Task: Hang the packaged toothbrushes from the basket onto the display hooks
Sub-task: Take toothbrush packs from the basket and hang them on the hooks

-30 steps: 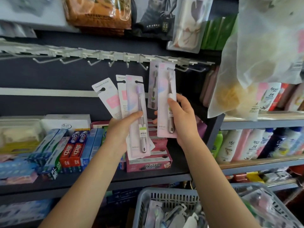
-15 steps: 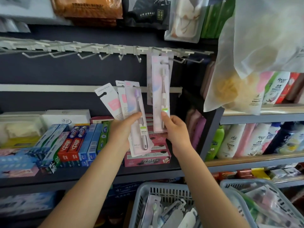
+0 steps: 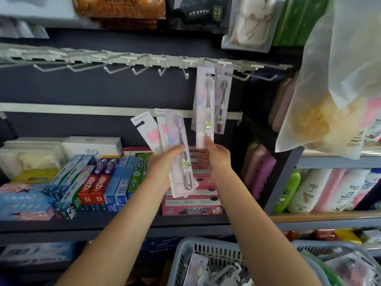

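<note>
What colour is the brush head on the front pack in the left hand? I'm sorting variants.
Light purple brush head, on the front pack; head view.

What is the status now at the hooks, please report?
Left hand grips fan of toothbrush packs. Right hand pinches bottom of hung pack on hook. Nothing blocks free hooks.

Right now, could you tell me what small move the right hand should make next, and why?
Probably let go of the front pack and reach for the next one. It seems already threaded on its hook, beside another hung pack, with the right hand only pinching its bottom edge. The left hand holds a fan of packs waiting.
</note>
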`<state>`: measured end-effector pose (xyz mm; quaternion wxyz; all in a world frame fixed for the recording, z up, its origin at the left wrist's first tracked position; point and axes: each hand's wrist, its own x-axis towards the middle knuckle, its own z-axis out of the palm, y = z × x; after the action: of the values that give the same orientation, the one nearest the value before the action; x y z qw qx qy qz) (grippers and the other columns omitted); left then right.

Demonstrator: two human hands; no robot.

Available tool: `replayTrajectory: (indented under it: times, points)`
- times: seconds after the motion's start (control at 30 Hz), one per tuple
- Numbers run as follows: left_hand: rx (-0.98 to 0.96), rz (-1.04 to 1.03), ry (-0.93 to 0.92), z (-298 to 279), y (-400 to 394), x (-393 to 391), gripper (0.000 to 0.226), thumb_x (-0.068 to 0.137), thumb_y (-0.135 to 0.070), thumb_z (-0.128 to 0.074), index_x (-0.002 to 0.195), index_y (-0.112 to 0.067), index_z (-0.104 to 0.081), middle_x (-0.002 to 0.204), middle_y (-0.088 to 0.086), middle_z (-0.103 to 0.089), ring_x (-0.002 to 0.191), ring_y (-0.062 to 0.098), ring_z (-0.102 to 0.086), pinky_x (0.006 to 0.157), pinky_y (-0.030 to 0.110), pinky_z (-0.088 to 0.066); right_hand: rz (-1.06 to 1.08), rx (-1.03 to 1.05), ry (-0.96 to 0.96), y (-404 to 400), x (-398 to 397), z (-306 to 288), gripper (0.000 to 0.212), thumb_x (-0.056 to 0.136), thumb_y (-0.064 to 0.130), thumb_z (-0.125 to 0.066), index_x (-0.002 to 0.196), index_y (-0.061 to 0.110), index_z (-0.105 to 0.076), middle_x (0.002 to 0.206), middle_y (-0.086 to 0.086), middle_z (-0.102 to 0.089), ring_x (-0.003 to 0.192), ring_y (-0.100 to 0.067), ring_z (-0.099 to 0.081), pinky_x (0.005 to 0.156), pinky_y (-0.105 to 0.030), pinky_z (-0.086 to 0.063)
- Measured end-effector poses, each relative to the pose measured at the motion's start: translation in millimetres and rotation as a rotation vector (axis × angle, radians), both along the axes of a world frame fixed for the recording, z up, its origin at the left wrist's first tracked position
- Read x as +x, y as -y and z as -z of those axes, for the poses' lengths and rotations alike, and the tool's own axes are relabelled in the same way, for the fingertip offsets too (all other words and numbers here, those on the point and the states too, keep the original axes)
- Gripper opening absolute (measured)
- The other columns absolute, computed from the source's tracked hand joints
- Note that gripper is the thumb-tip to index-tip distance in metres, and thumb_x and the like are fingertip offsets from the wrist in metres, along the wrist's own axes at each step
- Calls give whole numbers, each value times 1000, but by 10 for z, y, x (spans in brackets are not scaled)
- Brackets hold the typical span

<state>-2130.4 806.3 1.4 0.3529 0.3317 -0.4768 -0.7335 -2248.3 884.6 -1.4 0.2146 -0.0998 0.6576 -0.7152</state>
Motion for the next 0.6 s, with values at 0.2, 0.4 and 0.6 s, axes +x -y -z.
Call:
replayTrajectory:
  times: [0.2, 0.4, 0.6]
  points:
    - [2, 30, -11, 73, 57, -30, 36, 75, -8, -86, 109, -14, -74, 103, 8, -77, 97, 28, -74, 92, 49, -58, -18, 72, 101, -34, -67, 201, 28, 94, 34, -69, 102, 7, -69, 96, -11, -77, 73, -23, -75, 69, -36, -61]
    - [-27, 92, -2, 116, -38, -51, 44, 65, -15, -93, 106, -17, -76, 103, 7, -78, 98, 30, -74, 93, 55, -57, -343, 136, -237, -470, 447, 235, 29, 93, 40, -70, 98, 11, -71, 79, 7, -70, 68, -5, -63, 62, -22, -50]
    - [-74, 153, 6, 64, -208, -59, 33, 77, -22, -87, 109, -18, -76, 101, 4, -78, 96, 28, -75, 87, 49, -60, -361, 133, -348, -741, 530, 122, 20, 91, 26, -75, 90, 6, -73, 72, 2, -73, 63, -8, -67, 64, -29, -56]
